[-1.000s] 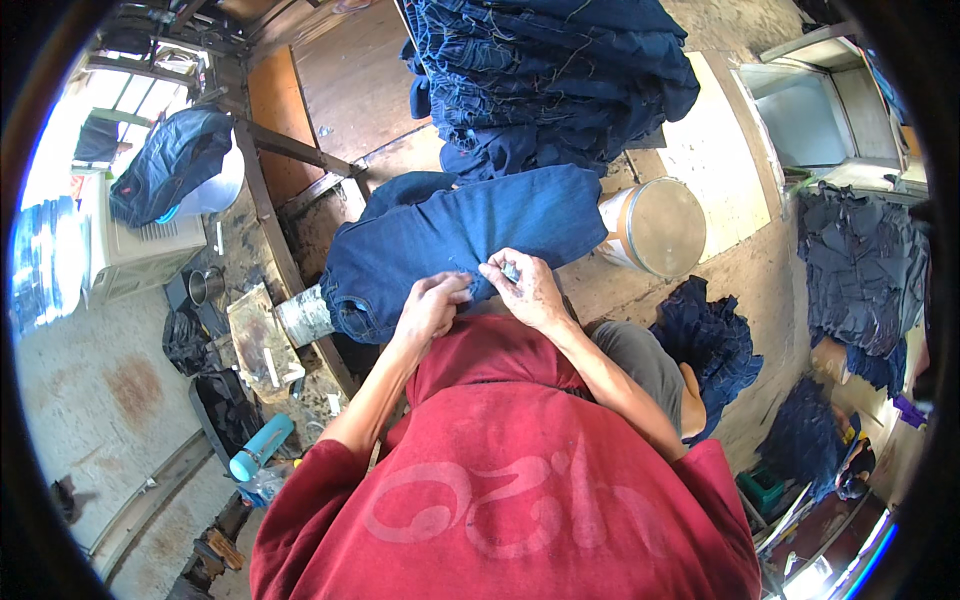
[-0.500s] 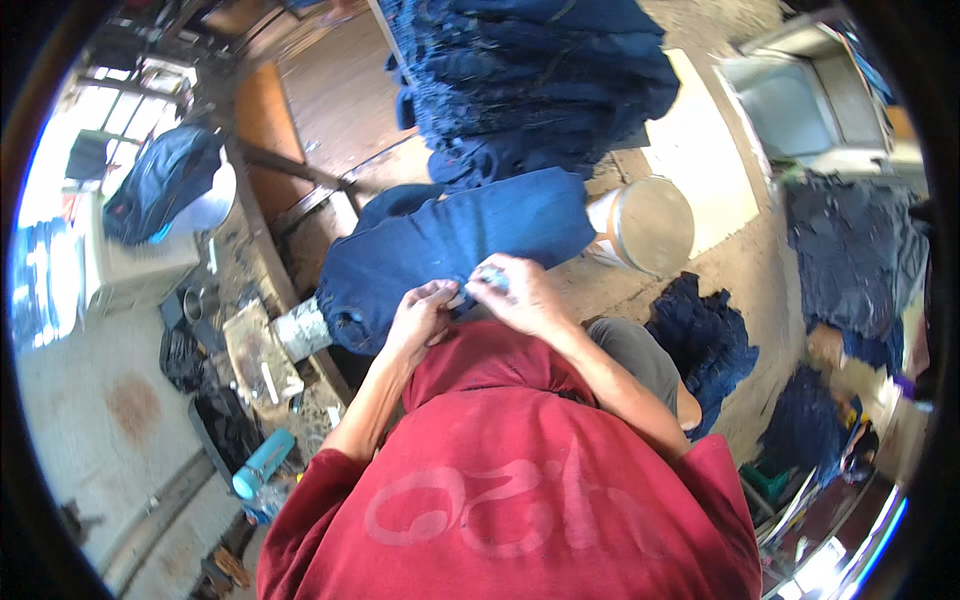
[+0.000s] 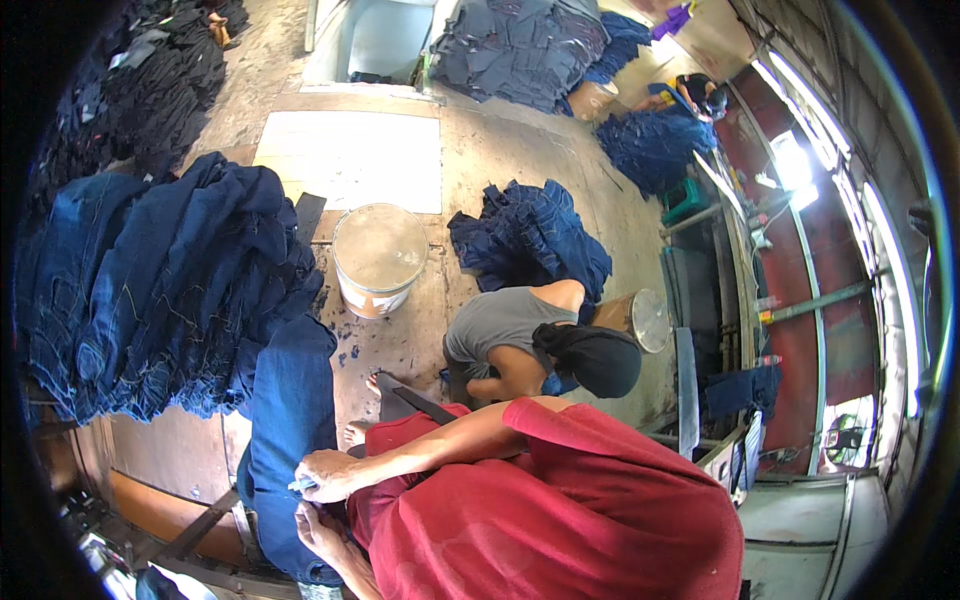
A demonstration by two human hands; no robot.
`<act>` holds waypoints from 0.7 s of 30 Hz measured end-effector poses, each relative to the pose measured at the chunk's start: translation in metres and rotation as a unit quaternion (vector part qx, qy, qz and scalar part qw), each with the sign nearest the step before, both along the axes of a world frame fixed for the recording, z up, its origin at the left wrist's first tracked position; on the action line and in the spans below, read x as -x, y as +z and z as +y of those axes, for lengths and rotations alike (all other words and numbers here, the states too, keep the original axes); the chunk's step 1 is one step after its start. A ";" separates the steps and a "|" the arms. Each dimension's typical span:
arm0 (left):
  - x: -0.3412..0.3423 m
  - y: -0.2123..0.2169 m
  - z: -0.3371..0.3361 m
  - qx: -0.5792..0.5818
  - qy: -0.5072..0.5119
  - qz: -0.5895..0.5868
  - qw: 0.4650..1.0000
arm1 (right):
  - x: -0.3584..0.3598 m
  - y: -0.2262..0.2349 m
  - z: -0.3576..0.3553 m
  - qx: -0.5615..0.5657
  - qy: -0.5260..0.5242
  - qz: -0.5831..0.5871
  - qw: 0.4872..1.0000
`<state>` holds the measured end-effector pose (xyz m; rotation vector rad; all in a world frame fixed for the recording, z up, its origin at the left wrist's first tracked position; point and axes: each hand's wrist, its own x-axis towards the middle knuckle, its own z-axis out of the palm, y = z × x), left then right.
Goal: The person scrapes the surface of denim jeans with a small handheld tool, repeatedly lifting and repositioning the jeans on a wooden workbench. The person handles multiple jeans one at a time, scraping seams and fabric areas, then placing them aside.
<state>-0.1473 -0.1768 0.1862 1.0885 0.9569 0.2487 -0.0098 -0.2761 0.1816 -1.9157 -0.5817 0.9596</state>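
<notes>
My right hand [image 3: 328, 476] is closed round a small light-blue thing [image 3: 302, 484], whose kind I cannot make out. Just below it, my left hand [image 3: 320, 532] has its fingers curled in at the edge of the denim; what they grip, if anything, is hidden. Both hands are at the right side of a long blue denim garment [image 3: 295, 400], which lies stretched out in front of me like a trouser leg. Beyond its far end rises a big heap of dark blue jeans [image 3: 165, 280] with loose threads.
A person [image 3: 510, 335] in a grey sleeveless top crouches close beside me. A lidded drum [image 3: 380, 255] stands beyond the denim, another drum [image 3: 640, 318] past the person. Denim piles [image 3: 535, 235] lie on the floor. Another person [image 3: 700, 97] is far off at right.
The view has swung to the right, so the denim and my hands now appear at lower left and the crouching person shows more fully. My right hand still holds the light-blue thing.
</notes>
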 end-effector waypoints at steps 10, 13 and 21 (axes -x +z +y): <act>-0.009 0.017 0.014 0.096 -0.016 0.091 0.991 | -0.009 0.004 -0.006 -0.036 0.036 0.019 0.999; -0.006 0.015 0.018 0.103 -0.042 0.080 0.991 | -0.012 0.004 -0.003 -0.014 0.074 -0.016 0.997; 0.002 0.010 0.028 0.218 -0.023 0.046 0.975 | -0.008 -0.006 -0.003 -0.061 0.040 -0.037 0.997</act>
